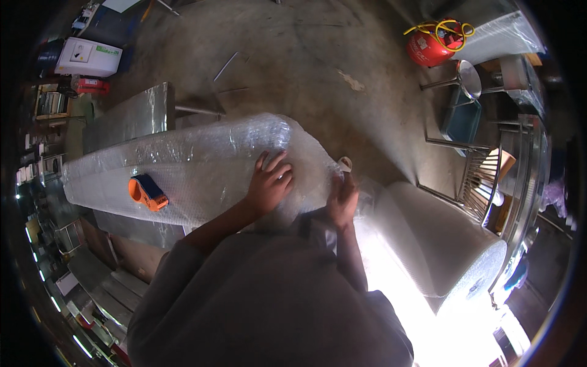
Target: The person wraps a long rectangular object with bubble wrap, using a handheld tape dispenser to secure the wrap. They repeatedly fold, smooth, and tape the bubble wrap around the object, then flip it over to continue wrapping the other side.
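Note:
A long, flat item wrapped in clear bubble wrap (202, 177) lies across in front of me. My left hand (269, 185) rests on the wrap near its right end, fingers apart. At that end my right hand (343, 199) is closed, with a small pale ring-shaped thing (345, 164) showing above its fingertips; its exact kind is unclear. The wrap's edge is beside these fingers. On the wrap, left of my left hand, lies an orange and dark blue tape dispenser (147, 192).
A big roll of bubble wrap (449, 244) lies to my right, by a strongly lit patch. Metal racks (474, 183) stand beyond it. A red gas cylinder (433, 48) with a yellow hose is far right. A metal-coloured panel (128, 119) stands behind the wrapped item.

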A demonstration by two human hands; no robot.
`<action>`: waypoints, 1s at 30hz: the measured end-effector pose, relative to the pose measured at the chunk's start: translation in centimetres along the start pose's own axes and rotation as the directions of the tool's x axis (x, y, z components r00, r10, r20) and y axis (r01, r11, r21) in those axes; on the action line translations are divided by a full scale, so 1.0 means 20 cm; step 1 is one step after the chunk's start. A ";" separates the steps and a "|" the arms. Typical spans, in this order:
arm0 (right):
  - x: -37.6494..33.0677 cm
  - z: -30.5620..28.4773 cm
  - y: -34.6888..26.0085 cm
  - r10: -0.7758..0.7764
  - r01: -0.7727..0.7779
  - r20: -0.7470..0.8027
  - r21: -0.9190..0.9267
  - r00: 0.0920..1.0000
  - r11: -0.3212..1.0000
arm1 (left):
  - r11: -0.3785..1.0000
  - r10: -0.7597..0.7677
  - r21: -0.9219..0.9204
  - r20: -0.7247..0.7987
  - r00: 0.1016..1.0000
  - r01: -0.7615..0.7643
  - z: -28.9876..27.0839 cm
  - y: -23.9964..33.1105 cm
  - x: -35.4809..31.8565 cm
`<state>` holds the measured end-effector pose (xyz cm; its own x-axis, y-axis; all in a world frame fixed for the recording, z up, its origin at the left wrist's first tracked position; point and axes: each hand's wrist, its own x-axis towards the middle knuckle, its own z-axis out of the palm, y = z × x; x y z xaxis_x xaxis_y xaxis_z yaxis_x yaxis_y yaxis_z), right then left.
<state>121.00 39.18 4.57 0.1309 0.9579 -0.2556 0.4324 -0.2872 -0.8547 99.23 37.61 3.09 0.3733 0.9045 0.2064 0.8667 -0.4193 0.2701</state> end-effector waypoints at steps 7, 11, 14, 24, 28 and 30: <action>-0.03 0.00 -0.10 -0.036 0.044 0.110 -0.074 0.993 0.996 | 0.952 -0.300 -0.068 0.009 0.954 0.300 0.05 0.04 0.06; 0.03 -0.04 -0.01 -0.030 0.032 0.065 -0.025 0.997 0.999 | 0.968 -0.232 -0.070 0.135 0.963 0.243 -0.01 0.01 0.09; 0.08 -0.06 0.08 -0.128 0.127 0.000 0.140 0.992 0.982 | 0.955 -0.155 -0.202 0.274 0.949 0.215 -0.09 -0.03 0.08; -0.04 0.03 0.01 -0.199 0.193 0.070 0.083 0.977 0.978 | 0.971 -0.241 0.075 0.265 0.934 0.229 -0.01 0.09 0.09; -0.12 0.08 -0.12 -0.079 0.080 0.176 0.003 0.981 0.997 | 0.969 -0.201 -0.096 0.220 0.955 0.227 -0.02 0.05 0.06; -0.14 0.10 -0.17 -0.155 0.162 0.182 -0.027 0.971 0.986 | 0.969 -0.183 -0.127 0.210 0.960 0.213 -0.03 0.03 0.05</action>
<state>117.29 37.41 7.27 -0.1022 0.9749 -0.1980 0.4719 -0.1277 -0.8724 100.03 38.23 3.97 0.2693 0.9618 -0.0492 0.8773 -0.2239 0.4246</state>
